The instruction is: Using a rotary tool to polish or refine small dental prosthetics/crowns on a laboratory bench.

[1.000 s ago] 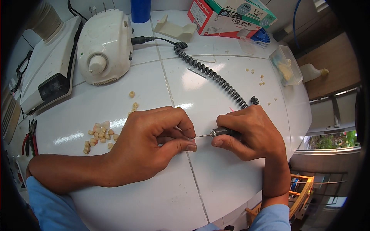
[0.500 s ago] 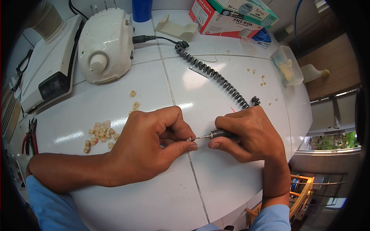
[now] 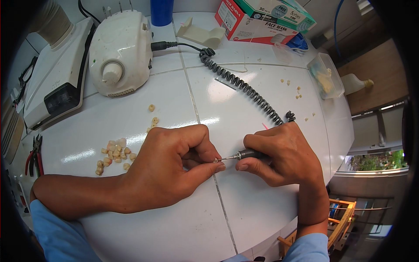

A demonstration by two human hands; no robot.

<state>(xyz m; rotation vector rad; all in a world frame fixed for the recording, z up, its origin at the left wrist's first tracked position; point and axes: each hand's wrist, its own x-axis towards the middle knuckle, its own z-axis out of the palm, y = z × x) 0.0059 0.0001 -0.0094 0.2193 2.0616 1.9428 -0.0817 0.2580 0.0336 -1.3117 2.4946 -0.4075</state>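
Note:
In my left hand [image 3: 170, 166], thumb and forefinger pinch a tiny pale tooth-like piece [image 3: 217, 160]. My right hand [image 3: 279, 157] is wrapped round a dark, slim rotary handpiece [image 3: 250, 154], whose thin metal tip reaches left to that piece between my left fingertips. A coiled black cord [image 3: 244, 87] runs across the white tiled table [image 3: 174, 231] from a white control unit [image 3: 120, 52] toward my right hand. Left of my left hand lies a loose pile of several cream tooth-shaped pieces [image 3: 114, 155], with a few more [image 3: 153, 122] just behind it.
Red-handled pliers [image 3: 34, 157] lie at far left beside a white machine with a hose [image 3: 59, 83]. At the back stand a blue cylinder [image 3: 161, 11], boxes [image 3: 264, 22] and a pale plastic tray [image 3: 200, 32]. A clear container [image 3: 325, 76] and white bottle [image 3: 353, 83] are at right.
Both my hands have shifted slightly downward in the picture, and the handpiece sits a little lower. The small piece between my left fingertips shows more than it did a second ago.

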